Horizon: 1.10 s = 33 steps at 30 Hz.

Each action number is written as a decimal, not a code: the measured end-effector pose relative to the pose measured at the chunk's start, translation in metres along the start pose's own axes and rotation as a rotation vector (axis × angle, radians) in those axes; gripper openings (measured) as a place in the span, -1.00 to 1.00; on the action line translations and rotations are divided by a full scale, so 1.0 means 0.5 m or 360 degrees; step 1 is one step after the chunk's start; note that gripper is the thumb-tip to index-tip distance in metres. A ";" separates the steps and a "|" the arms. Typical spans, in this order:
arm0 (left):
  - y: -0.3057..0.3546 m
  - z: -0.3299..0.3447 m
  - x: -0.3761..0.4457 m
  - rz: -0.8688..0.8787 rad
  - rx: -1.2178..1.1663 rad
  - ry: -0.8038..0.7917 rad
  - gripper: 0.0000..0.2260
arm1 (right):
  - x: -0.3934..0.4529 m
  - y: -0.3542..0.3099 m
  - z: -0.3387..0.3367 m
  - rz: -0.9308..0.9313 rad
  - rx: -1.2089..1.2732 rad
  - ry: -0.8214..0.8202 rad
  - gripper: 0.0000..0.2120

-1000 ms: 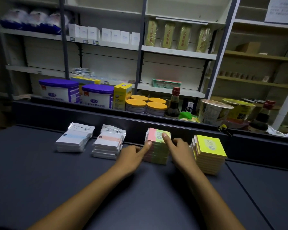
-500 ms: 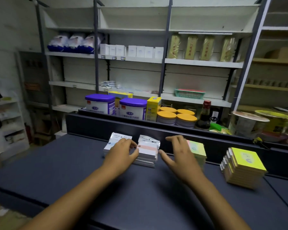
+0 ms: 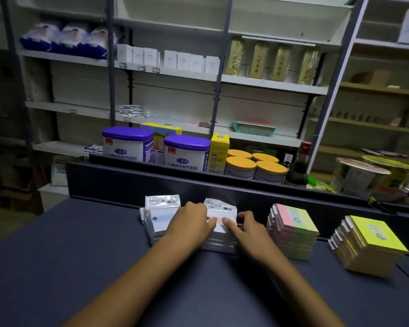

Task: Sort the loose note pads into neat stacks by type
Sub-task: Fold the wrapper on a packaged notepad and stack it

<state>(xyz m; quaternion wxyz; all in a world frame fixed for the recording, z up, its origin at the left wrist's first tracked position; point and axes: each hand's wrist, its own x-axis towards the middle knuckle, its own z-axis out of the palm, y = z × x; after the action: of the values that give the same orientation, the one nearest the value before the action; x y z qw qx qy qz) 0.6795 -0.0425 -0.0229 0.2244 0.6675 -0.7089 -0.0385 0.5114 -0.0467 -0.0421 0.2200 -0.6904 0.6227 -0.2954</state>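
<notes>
Counter: dark counter (image 3: 57,267), stocked shelves (image 3: 269,83) behind.
Orange-band stack (image 3: 221,228): second from left, wrapped; label unreadable.
Left hand (image 3: 190,221): fingers curled round that stack's left edge.
Right hand (image 3: 250,228): gripping its right edge.
Tins (image 3: 187,153): purple lids, Chinese print, blurred.

2 bare forearms, no sleeves, unadorned hands

four note pad stacks (image 3: 292,228), two hands (image 3: 191,220), two purple-lidded tubs (image 3: 128,143), four orange-lidded tins (image 3: 241,165)

Chinese print on tins (image 3: 185,159); illegible
</notes>
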 end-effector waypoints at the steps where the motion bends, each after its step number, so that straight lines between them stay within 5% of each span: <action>1: 0.001 0.005 0.002 -0.0005 0.0008 -0.0008 -0.64 | 0.001 0.004 -0.001 0.0027 0.0045 -0.0006 -0.43; 14: -0.007 0.035 -0.011 0.0000 -0.0539 0.0229 -0.57 | 0.001 0.024 0.004 0.0050 0.0612 0.0159 -0.63; 20: 0.001 0.052 -0.010 0.0060 -0.0900 0.0202 -0.28 | -0.009 0.022 -0.011 -0.0200 0.0586 0.0214 -0.54; 27: 0.019 0.079 -0.026 0.0132 -0.1074 0.0142 -0.50 | -0.017 0.031 0.009 -0.0328 0.0231 0.0264 -0.62; 33: 0.027 0.099 -0.026 0.0132 -0.0963 0.0142 -0.55 | -0.018 0.036 0.014 -0.0402 0.0301 0.0133 -0.62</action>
<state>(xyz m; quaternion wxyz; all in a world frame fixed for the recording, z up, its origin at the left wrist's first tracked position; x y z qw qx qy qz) 0.6488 -0.0406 -0.0659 0.4453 0.5419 -0.6813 -0.2094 0.5027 -0.0406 -0.0606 0.2190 -0.7266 0.5089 -0.4064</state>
